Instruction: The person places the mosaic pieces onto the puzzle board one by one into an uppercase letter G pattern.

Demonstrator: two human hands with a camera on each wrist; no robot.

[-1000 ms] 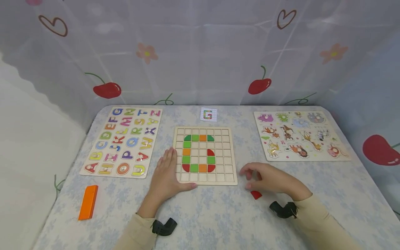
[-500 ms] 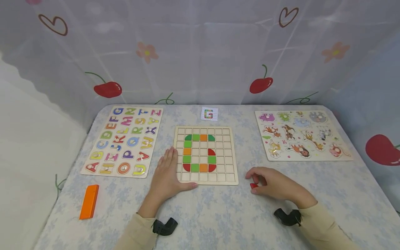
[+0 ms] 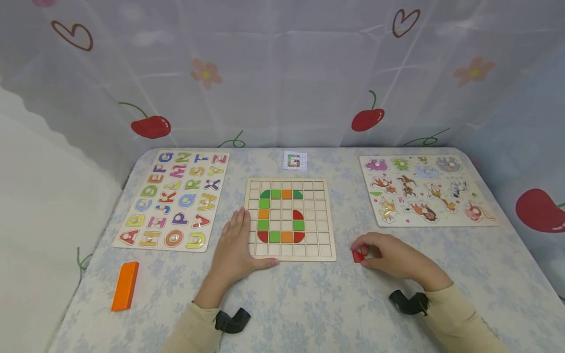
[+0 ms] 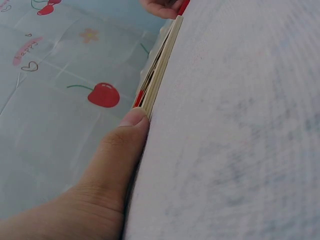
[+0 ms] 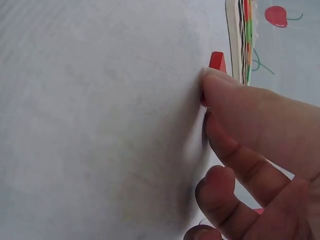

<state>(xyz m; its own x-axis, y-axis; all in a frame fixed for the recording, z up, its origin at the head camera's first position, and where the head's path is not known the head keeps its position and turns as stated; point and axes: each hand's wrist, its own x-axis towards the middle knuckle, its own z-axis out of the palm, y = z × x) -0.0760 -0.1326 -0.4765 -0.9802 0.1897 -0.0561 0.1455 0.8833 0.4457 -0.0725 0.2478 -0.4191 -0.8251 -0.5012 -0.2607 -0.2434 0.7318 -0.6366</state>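
Note:
A wooden grid board (image 3: 318, 252) lies at mid-table in the head view. Green, orange and red tiles in its cells form a G. My left hand (image 3: 232, 250) rests along the board's left side with straight fingers, its thumb against the front edge. To the right of the board, apart from it, my right hand (image 3: 393, 256) pinches a small red tile (image 3: 357, 257) between thumb and fingers. In the right wrist view this red tile (image 5: 217, 61) pokes out past the thumb, low over the cloth; whether it touches the cloth I cannot tell.
A small card (image 3: 295, 161) printed with a coloured G lies behind the board. An alphabet puzzle (image 3: 176, 211) stands at the left, with an orange block (image 3: 125, 286) in front of it. At the right lies an animal puzzle (image 3: 388, 189).
The red tile, lying on the cloth under my right hand at first, has been picked up and turned in the fingers, slightly farther from me. My left hand has stayed put.

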